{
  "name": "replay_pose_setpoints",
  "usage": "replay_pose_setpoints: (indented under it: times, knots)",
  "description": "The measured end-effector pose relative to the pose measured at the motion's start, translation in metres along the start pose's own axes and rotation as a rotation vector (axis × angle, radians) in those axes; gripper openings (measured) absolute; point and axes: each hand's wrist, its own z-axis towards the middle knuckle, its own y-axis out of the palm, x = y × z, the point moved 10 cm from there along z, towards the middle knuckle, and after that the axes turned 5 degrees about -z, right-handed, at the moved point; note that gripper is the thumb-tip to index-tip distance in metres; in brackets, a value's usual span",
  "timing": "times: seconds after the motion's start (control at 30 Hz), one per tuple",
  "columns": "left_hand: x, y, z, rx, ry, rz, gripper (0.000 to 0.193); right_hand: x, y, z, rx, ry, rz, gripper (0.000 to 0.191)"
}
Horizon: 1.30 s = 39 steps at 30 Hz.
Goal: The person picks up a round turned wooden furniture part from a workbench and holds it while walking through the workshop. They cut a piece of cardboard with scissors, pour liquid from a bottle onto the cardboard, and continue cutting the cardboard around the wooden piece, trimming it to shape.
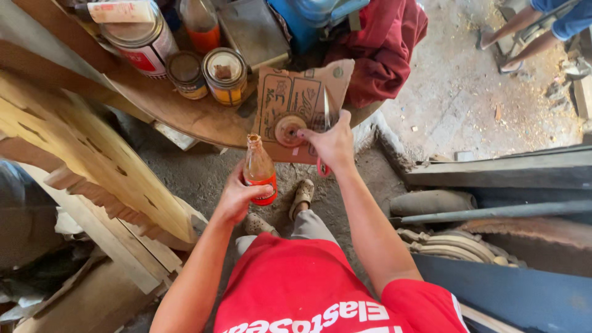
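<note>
On the curved wooden counter [185, 114] stand a large tin can [139, 40] with a red-and-white label and two small, rusty-lidded tins [187, 74] [225, 76] side by side — a clear bottle [201, 23] of orange liquid rises behind them. A dark red cloth [385, 46] is heaped at the counter's far end, beside a blue container [311, 18]. Pale carved wooden boards [92, 160] lean at left — grey metal bars [499, 176] lie at right on the dusty floor [462, 80].

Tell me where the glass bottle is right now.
In the head view, the glass bottle stands upright in the left hand, left of centre, just below the round wooden table and beside the brown paper sheet.
</note>
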Motion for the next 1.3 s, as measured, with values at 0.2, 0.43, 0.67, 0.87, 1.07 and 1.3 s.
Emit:
replay_pose_setpoints:
  times: [0.2, 0.43, 0.67, 0.87, 1.07, 1.3]
  knots:
    - [0.000, 0.029, -0.030, -0.064, -0.120, 0.037, 0.083, 0.024, 0.001, -0.015, -0.158, -0.002, 0.061, 0.090]
    - [-0.001, 0.049, -0.067, 0.065, 0.027, 0.187, 0.085, 0.024, -0.002, -0.027, -0.304, -0.155, 0.012, 0.100]
    - [-0.036, 0.073, -0.092, 0.297, 0.057, 0.207, 0.090, 0.035, 0.009, -0.013, -0.562, -0.298, -0.164, 0.118]
    - [-0.045, 0.097, -0.119, 0.365, 0.099, 0.286, 0.089, 0.031, 0.032, -0.016, -0.793, -0.487, -0.291, 0.116]
    - [-0.064, 0.111, -0.164, 0.488, 0.130, 0.328, 0.087, 0.012, 0.050, -0.057, -0.960, -0.701, -0.371, 0.126]
    - [-0.083, 0.089, -0.238, 0.622, 0.353, -0.024, 0.092, -0.026, 0.065, -0.159, -1.079, -0.979, -0.414, 0.131]
